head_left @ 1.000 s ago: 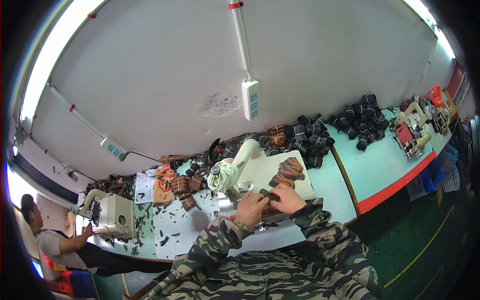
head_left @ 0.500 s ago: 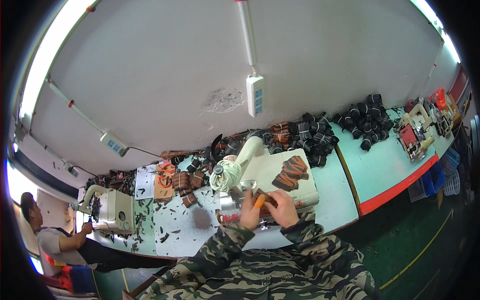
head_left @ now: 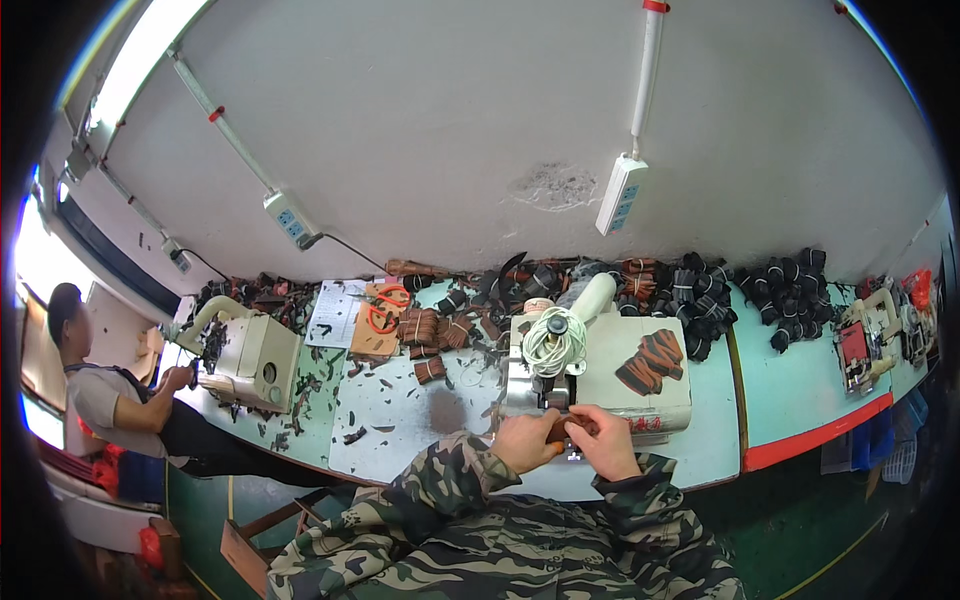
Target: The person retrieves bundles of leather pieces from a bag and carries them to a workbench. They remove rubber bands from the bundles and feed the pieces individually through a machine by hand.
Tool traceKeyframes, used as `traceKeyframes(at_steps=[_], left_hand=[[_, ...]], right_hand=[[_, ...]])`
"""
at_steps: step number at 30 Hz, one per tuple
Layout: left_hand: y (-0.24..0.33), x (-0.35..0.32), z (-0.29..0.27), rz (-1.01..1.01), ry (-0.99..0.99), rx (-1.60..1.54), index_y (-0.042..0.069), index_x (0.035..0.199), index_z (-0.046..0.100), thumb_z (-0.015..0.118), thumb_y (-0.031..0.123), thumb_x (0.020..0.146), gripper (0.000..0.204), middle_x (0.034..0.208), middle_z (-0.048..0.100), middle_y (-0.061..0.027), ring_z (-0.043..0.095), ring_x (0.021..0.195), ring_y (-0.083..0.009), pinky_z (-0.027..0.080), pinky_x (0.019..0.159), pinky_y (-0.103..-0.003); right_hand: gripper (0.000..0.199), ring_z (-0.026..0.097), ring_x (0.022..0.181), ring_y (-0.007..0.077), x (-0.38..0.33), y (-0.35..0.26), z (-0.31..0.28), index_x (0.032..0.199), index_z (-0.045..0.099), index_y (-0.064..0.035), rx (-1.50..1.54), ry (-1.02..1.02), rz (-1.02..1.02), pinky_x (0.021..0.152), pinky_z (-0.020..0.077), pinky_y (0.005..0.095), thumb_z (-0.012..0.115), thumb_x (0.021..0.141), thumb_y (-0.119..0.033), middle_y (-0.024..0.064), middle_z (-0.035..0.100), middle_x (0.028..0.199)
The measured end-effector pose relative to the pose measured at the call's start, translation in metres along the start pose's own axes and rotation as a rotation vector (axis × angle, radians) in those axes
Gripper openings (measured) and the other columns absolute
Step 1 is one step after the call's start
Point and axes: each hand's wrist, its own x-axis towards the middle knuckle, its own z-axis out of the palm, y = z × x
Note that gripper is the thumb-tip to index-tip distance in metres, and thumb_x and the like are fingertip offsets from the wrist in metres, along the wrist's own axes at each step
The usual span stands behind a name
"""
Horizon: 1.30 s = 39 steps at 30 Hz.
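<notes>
Head view showed the left hand (head_left: 525,440) and right hand (head_left: 603,443) pinching a small brown leather piece (head_left: 557,432) between closed fingers, at the front of the white machine (head_left: 560,385). Behind lay a stack of brown pieces (head_left: 650,360) and black bundles (head_left: 700,290).

Looking like a small leather sewing workshop. Showing sewing machines (head_left: 590,370) on a long workbench (head_left: 400,400). Lying along the wall, bundled leather pieces (head_left: 700,290).
</notes>
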Motion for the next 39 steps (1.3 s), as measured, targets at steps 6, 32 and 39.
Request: traceKeyframes(at_steps=[6,32,39], left_hand=[[-0.017,-0.010,-0.021,0.161,-0.006,0.094,0.007,0.105,0.049,0.056,0.025,0.075,0.036,0.080,0.061,-0.0154,0.060,0.061,-0.0311,0.047,0.054,-0.039],[-0.068,0.054,-0.072,-0.395,-0.634,-0.426,0.002,0.103,0.054,0.037,0.023,0.085,0.032,0.075,0.065,-0.0133,0.053,0.037,-0.0126,0.036,0.030,-0.021],[-0.074,0.051,-0.071,-0.388,-0.561,-0.623,0.002,0.101,0.057,0.038,0.018,0.084,0.031,0.072,0.064,-0.0113,0.053,0.038,-0.0118,0.034,0.029,-0.020]], right_hand=[[0.027,0.060,0.070,0.0162,-0.001,0.000,0.018,0.104,0.053,0.0039,-0.226,0.022,-0.312,0.062,0.0469,0.0264,0.057,0.079,-0.008,0.0107,0.062,0.082],[0.020,0.061,0.060,0.0189,0.043,0.026,0.013,0.081,0.059,0.0048,-0.207,-0.051,0.010,0.055,0.0474,0.0303,0.062,0.074,-0.013,0.0125,0.061,0.066],[0.020,0.059,0.062,0.0278,0.054,0.021,-0.005,0.083,0.060,0.0029,-0.353,-0.092,-0.042,0.060,0.0463,0.0352,0.063,0.070,-0.012,0.0164,0.061,0.070]])
